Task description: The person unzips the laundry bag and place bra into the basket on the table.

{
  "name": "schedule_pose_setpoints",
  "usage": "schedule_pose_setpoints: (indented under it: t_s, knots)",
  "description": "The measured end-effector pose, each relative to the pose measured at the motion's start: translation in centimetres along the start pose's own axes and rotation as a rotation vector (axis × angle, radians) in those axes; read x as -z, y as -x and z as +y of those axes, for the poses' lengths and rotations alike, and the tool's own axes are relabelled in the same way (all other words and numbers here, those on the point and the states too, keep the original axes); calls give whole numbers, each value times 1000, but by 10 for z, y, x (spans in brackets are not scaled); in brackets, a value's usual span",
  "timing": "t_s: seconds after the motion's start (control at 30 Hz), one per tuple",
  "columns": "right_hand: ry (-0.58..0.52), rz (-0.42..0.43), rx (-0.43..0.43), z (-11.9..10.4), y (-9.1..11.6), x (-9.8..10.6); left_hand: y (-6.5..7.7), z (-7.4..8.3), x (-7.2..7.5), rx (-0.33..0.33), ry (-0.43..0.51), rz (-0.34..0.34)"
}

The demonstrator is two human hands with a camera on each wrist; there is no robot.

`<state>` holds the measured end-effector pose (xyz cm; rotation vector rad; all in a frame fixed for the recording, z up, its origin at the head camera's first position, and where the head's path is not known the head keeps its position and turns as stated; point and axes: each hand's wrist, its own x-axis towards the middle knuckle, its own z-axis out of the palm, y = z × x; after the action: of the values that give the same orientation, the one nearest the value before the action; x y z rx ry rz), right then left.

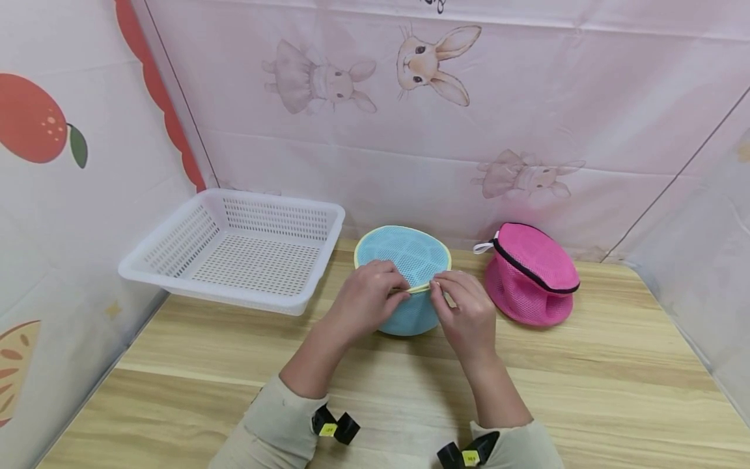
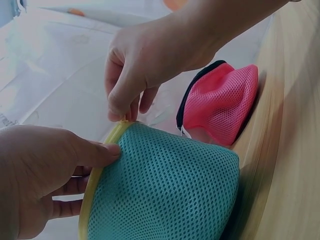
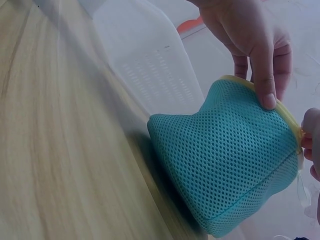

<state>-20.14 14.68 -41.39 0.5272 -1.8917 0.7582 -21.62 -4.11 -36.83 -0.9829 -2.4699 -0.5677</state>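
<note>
A blue mesh laundry bag (image 1: 404, 316) with yellow edging stands on the table in the middle of the head view. My left hand (image 1: 369, 294) pinches its yellow rim between thumb and fingers; the left wrist view shows the thumb on the blue mesh (image 2: 165, 185) side. Close beside it, my right hand (image 1: 469, 309) pinches the same yellow edge (image 2: 122, 125) at the zipper line. In the right wrist view the mesh bag (image 3: 235, 155) bulges below both hands. What lies inside the bag cannot be made out.
A pink mesh bag (image 1: 530, 286) with a black zipper and a white pull tab stands to the right. At the left is a white perforated plastic basket (image 1: 234, 296). A pink curtain with rabbit prints (image 1: 381, 143) hangs behind the wooden table (image 1: 615, 371).
</note>
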Motion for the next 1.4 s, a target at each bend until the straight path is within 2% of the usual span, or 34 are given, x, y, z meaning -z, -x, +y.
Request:
schedule_pose_setpoints:
  t_s: [0.87, 1.07, 1.27, 1.4]
  knots:
    - [-8, 10, -29, 5, -1, 2, -1, -3, 2, 31, 32, -32]
    - [-13, 3, -83, 5, -1, 4, -3, 1, -2, 3, 1, -20]
    - [-7, -90, -106, 6, -1, 6, -2, 2, -5, -4, -17, 19]
    - [-12, -164, -122, 4, -1, 7, -1, 3, -5, 0, -32, 18]
